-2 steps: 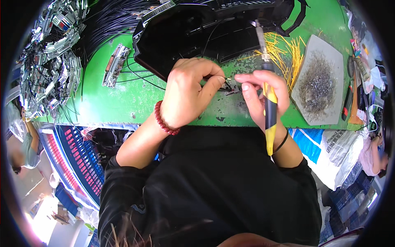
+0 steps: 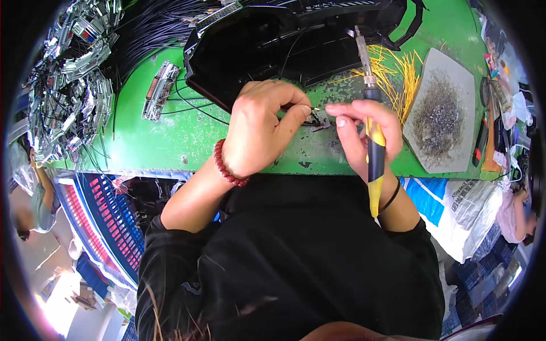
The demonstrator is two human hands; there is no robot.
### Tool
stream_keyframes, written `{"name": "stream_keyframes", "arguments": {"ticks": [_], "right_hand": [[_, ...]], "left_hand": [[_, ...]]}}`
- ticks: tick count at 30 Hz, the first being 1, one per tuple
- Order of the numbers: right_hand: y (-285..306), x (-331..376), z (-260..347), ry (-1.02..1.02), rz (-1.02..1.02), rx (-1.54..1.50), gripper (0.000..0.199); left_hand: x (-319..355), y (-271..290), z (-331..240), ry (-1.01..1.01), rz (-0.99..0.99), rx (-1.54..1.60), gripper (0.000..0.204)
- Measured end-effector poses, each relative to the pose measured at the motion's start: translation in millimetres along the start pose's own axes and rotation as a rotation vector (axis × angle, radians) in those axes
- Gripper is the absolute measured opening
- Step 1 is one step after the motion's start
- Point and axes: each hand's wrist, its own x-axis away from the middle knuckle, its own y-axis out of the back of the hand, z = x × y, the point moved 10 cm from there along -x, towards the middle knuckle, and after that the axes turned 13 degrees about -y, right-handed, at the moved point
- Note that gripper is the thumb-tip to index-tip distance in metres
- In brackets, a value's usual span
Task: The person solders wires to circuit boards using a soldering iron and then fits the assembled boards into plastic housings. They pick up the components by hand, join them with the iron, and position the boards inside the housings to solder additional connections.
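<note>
Hands unmoved, yellow wires (image 2: 392, 68), grey tray (image 2: 449, 108) beside soldering iron (image 2: 372, 136)

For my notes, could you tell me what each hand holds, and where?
Right hand grips the soldering iron mid-handle; left hand pinches a thin black wire near its end.

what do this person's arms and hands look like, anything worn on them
Both hands are bare, no gloves. The left hand has a bracelet of round dark red beads at the wrist. The right hand has a thin black band at the wrist. Black sleeves are pushed up towards the elbows, forearms uncovered.
</note>
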Motion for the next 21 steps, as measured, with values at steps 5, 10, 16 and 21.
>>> {"name": "stream_keyframes", "arguments": {"ticks": [5, 10, 16, 21], "right_hand": [[-5.6, -1.5, 5.0, 0.038, 0.031, 0.064, 0.027], [-7.6, -3.4, 7.0, 0.034, 0.045, 0.057, 0.030], [-9.5, -5.2, -8.6, -0.113, 0.083, -0.087, 0.032], [-5.6, -2.5, 7.5, 0.058, 0.044, 0.037, 0.030]], "left_hand": [[0.5, -0.6, -0.2, -0.011, -0.002, 0.001, 0.005], [-0.2, -2.5, 0.0, -0.011, 0.052, 0.018, 0.005], [0.4, -4.6, -0.2, -0.012, 0.059, 0.022, 0.004], [1.8, -2.4, 1.7, 0.017, 0.031, 0.044, 0.004]]}}
